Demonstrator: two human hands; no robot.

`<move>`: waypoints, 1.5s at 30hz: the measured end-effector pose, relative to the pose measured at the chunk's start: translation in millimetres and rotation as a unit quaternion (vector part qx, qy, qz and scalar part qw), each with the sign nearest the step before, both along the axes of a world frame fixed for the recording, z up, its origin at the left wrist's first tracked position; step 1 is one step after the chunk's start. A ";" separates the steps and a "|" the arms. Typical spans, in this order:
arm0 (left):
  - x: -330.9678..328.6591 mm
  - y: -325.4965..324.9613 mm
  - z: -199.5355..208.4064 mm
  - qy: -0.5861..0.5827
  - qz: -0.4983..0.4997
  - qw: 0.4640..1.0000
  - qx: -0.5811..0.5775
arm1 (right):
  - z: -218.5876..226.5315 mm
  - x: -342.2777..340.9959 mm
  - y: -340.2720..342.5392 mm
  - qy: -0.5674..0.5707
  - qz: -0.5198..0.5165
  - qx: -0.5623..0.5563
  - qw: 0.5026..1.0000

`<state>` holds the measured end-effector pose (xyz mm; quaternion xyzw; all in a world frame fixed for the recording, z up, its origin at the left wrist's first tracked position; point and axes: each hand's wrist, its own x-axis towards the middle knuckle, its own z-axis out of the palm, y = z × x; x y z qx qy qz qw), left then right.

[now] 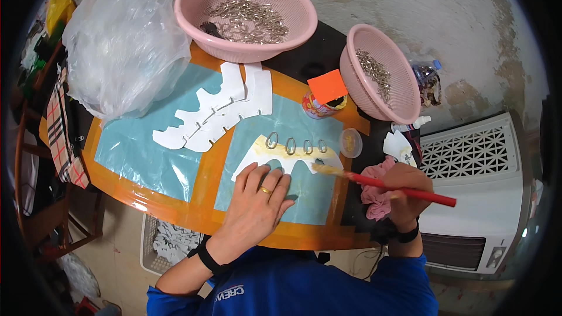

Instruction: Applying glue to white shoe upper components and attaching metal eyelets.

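My left hand (253,206), with a gold ring on one finger, lies flat with its fingers stretched over the lower left of a white scalloped piece (255,154). Yellowish paste is smeared along that piece's upper edge, where several oval metal rings (291,147) are set in a row. My right hand (410,192) grips a red-handled brush (430,196); its paste-coated bristles reach the right part of the white piece. A crumpled pink cloth (374,202) is against my right fingers; whether they hold it too I cannot tell.
More white pieces (202,123) lie behind on a teal sheet (140,161). Two pink baskets (186,14) of metal rings stand at the back. An orange card (328,86) tops a can. Also nearby are a small clear dish (351,143), a plastic bag (126,47) and a white appliance (462,205).
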<state>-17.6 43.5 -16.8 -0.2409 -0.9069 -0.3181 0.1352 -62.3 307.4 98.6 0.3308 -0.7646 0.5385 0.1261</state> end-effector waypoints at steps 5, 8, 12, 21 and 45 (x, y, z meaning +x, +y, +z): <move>-2.3 2.0 0.8 0.011 -0.007 1.000 -0.004 | -6.9 5.0 45.6 0.032 -0.197 -0.028 0.980; -1.9 3.3 5.1 0.006 -0.006 1.000 -0.006 | -11.2 4.5 63.4 -0.053 -0.250 -0.069 0.964; -1.6 4.6 4.0 0.006 -0.003 1.000 -0.014 | -27.3 4.2 79.6 -0.099 -0.281 -0.096 0.950; 0.2 6.3 10.9 0.000 -0.003 1.000 -0.015 | -49.5 14.2 95.6 -0.103 -0.252 -0.007 0.962; -14.0 -12.3 45.2 0.001 0.052 0.998 -0.041 | -56.3 -24.5 116.8 0.114 0.000 0.464 0.879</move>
